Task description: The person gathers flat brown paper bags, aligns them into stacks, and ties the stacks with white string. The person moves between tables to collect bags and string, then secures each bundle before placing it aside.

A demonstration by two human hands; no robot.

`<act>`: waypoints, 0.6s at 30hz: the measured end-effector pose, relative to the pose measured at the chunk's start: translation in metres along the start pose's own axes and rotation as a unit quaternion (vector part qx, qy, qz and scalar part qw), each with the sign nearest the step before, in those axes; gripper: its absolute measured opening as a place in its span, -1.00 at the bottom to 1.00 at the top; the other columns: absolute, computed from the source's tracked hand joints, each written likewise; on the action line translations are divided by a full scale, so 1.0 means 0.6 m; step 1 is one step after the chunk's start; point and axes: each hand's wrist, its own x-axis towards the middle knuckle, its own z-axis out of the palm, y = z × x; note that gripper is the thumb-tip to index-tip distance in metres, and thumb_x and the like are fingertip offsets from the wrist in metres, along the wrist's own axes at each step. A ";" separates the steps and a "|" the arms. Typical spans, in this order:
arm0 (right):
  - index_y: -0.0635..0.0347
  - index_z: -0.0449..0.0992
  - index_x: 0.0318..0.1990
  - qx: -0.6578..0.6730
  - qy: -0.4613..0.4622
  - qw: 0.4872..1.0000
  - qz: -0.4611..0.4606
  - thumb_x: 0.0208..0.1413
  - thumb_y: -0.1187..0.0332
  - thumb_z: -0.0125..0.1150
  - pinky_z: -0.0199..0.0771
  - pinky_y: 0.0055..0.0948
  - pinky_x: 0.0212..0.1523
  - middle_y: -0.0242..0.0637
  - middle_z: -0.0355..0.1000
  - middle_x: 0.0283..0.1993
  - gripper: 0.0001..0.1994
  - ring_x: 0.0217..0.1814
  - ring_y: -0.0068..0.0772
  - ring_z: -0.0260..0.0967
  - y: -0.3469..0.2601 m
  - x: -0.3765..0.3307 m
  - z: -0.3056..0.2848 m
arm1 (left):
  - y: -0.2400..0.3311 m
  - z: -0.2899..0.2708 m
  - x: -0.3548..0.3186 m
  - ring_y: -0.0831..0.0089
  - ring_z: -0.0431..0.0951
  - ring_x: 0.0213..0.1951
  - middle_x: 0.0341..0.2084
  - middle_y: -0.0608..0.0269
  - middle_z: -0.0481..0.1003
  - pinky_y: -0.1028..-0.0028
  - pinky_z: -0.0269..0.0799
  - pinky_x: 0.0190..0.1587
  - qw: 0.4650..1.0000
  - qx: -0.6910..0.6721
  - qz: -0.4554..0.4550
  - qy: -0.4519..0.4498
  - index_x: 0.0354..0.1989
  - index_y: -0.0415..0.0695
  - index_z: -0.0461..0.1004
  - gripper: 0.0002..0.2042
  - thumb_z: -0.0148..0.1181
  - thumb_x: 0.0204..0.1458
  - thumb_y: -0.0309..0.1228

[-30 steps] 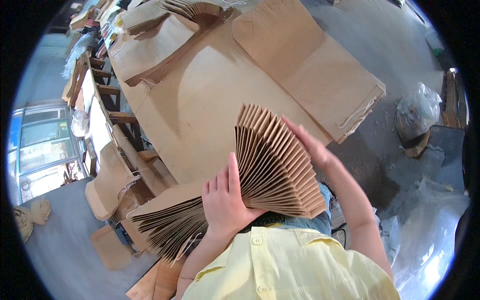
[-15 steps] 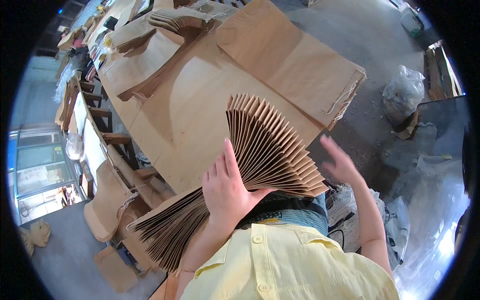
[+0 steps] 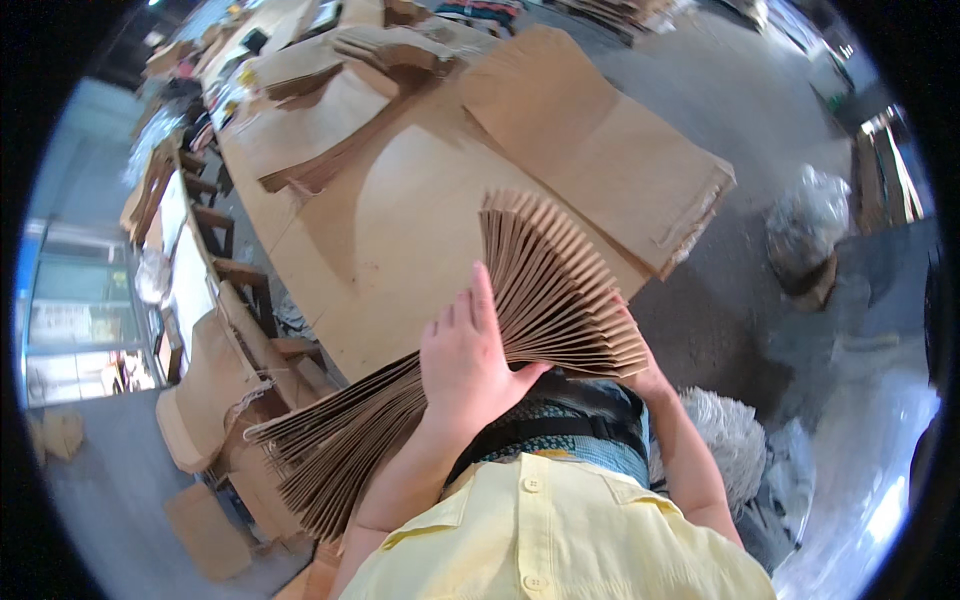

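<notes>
A thick stack of brown paper bags (image 3: pixel 560 285) is fanned out before me, its folded edges spread to the right and its other end splayed at the lower left. My left hand (image 3: pixel 465 360) grips the narrow middle, with the index finger stretched over the top and the thumb toward the right. Against the right edge of the fan rests my right hand (image 3: pixel 640 365), its fingers mostly hidden behind the folded edges.
A wooden table (image 3: pixel 370 270) lies beneath and beyond the fan. Flat brown bags (image 3: pixel 610 140) lie on its right side, and more bags (image 3: pixel 320 120) at its far left. White string (image 3: pixel 720 430) is heaped beside me on the right; a clear plastic sack (image 3: pixel 808 225) stands on the floor.
My right hand, earlier held off to the right in the air, has come in to the right edge of the fan. The left hand keeps its hold.
</notes>
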 end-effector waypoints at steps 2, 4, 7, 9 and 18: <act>0.23 -0.19 0.50 -0.003 -0.028 0.999 0.043 -0.26 0.36 0.61 -0.14 -0.31 0.52 -0.24 -0.17 0.58 0.21 0.58 -0.34 -0.17 -0.012 -0.001 0.013 | -0.009 0.001 -0.004 0.03 0.47 -0.12 -0.09 -0.07 0.41 0.13 0.39 -0.09 1.000 0.005 -0.018 0.002 0.41 -0.35 -0.11 0.21 0.54 -0.35 -0.02; 0.24 -0.20 0.50 -0.034 -0.011 0.999 0.040 -0.32 0.20 0.66 -0.12 -0.23 0.51 -0.19 -0.16 0.58 0.28 0.58 -0.25 -0.16 -0.084 -0.011 0.027 | -0.007 -0.013 -0.008 0.05 0.48 -0.10 -0.06 -0.05 0.41 0.13 0.40 -0.06 0.998 0.004 -0.046 -0.051 0.41 -0.36 -0.11 0.18 0.53 -0.31 -0.03; 0.34 -0.07 0.46 -0.254 0.072 0.957 -0.122 -0.35 0.11 0.64 -0.13 -0.11 0.51 0.02 -0.10 0.54 0.24 0.58 -0.04 -0.15 -0.213 -0.012 0.091 | -0.005 0.001 -0.003 0.08 0.49 -0.07 -0.03 -0.05 0.41 0.17 0.39 0.00 0.998 -0.038 -0.031 -0.033 0.40 -0.37 -0.10 0.14 0.49 -0.25 -0.02; 0.34 -0.01 0.44 -0.490 -0.071 0.853 -0.164 -0.32 0.21 0.58 -0.17 -0.07 0.52 0.06 -0.08 0.53 0.13 0.58 0.04 -0.15 -0.298 0.007 0.178 | -0.009 0.010 -0.003 0.12 0.47 -0.03 -0.02 -0.03 0.41 0.25 0.39 0.02 0.998 -0.033 -0.048 -0.012 0.35 -0.36 0.01 0.01 0.46 -0.20 -0.08; 0.11 0.31 0.22 -0.726 -0.179 0.612 -0.259 -0.40 0.08 0.55 -0.26 0.19 0.54 -0.35 0.31 0.05 -0.11 0.41 -0.28 0.07 -0.247 0.146 0.238 | -0.122 -0.032 -0.138 0.02 0.57 -0.28 -0.28 0.03 0.55 0.17 0.45 -0.14 0.972 0.003 -0.227 -0.060 0.11 -0.23 0.34 -0.27 0.51 -0.24 -0.18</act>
